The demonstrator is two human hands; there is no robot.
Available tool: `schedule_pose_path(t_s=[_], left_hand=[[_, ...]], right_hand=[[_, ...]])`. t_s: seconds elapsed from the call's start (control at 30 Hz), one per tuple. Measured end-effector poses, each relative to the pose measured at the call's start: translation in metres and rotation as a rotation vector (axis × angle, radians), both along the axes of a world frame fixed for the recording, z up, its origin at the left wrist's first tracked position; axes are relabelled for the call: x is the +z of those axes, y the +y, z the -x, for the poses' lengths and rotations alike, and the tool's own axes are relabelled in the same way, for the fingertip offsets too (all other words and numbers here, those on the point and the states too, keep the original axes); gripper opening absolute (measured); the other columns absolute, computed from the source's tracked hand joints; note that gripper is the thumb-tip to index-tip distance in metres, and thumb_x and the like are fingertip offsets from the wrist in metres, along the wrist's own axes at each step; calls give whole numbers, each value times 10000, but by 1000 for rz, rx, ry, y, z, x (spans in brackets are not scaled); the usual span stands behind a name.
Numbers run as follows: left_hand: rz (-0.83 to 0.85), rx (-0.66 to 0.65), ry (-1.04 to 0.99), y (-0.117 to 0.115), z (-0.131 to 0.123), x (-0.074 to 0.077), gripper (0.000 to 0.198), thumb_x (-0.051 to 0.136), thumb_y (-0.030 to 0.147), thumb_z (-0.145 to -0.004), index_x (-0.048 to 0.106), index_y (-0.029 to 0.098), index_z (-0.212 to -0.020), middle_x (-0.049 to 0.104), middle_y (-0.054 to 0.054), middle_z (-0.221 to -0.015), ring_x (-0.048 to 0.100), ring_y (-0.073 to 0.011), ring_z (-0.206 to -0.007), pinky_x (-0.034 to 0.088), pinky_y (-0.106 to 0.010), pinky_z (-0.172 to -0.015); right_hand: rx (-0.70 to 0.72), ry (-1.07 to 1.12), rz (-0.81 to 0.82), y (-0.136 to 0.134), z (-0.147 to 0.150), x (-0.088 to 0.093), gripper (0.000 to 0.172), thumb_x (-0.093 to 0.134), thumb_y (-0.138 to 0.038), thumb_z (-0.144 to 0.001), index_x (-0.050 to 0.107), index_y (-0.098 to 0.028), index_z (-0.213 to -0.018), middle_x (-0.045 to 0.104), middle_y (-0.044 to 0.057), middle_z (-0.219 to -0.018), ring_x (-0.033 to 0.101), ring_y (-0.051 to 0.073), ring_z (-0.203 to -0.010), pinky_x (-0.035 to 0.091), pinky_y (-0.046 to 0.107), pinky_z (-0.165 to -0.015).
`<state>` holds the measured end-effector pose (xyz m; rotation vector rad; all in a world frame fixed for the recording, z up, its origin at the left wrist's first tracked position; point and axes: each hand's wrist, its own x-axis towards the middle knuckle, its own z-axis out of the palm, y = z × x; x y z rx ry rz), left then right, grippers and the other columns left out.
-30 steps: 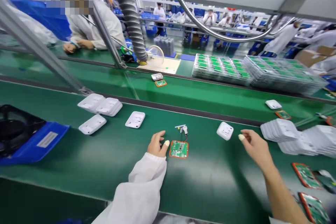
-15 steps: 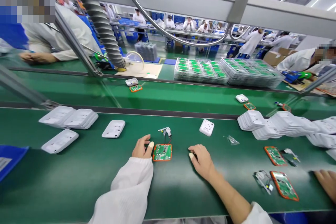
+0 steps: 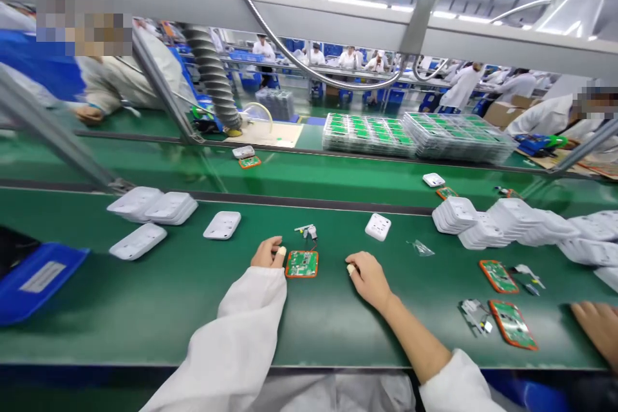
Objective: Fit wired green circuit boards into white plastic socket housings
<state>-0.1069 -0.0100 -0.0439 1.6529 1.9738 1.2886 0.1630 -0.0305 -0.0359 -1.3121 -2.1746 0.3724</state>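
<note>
My left hand (image 3: 269,253) rests on the green work surface, its thumb, wearing a pale finger cot, right beside the left edge of a green circuit board (image 3: 302,264) with an orange rim. I cannot tell whether the thumb touches the board. Thin wires run from the board's top edge to small white and grey parts (image 3: 309,232) lying behind it. To the right of the board, my right hand (image 3: 367,275) lies on the surface with loosely bent fingers and nothing in them; its thumb wears a pale cot too. Beyond that hand sits a white plastic cover (image 3: 378,226).
White covers are stacked at the left (image 3: 170,207) and right (image 3: 456,214). Two more orange-rimmed boards (image 3: 513,323) with wired parts lie at the right, near another person's hand (image 3: 596,325). A small clear plastic bag (image 3: 423,248) and a blue bin (image 3: 43,280) flank the area. Behind runs a green belt (image 3: 338,174).
The camera view has tilted and shifted, showing more of the table's front edge. Both hands and the circuit board keep nearly the same places on the surface.
</note>
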Motion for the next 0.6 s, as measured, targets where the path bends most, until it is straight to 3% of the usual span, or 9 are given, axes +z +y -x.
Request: schedule_pose_path(t_s=[0.27, 0.6], left_hand=[[27, -60, -54, -19, -10, 28, 251, 438, 198, -774, 559, 149, -989, 575, -67, -957, 559, -165, -847, 450, -351, -882], [-37, -90, -74, -23, -5, 20, 210, 464, 102, -733, 582, 175, -890, 541, -67, -881, 543, -186, -822, 440, -331, -833]], right_hand=[[26, -82, -1, 5, -1, -8, 222, 377, -211, -839, 574, -167, -932, 602, 70, -890, 539, 198, -848, 410, 338, -776], [-3, -95, 33, 12, -2, -14, 264, 363, -360, -851, 575, -214, -911, 622, 40, -829, 594, 208, -753, 462, 349, -688]])
